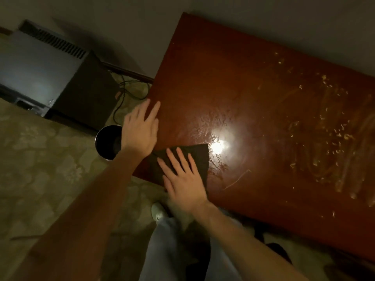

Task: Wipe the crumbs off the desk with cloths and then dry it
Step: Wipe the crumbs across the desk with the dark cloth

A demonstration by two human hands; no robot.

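Right hand (182,179) presses flat, fingers straight, on the cloth (200,157) at the desk (223,78) corner. Left hand (140,128), also flat, is at the edge. The bin (108,141) is just left of it, its inside too dark to see. Crumbs (324,128) lie well right.

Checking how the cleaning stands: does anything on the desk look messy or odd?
Yes. Crumbs and pale smeared streaks cover the right part of the desk, away from the dark cloth under the right hand at the near-left corner. A thin pale line beside the cloth may be a scratch or a smear.
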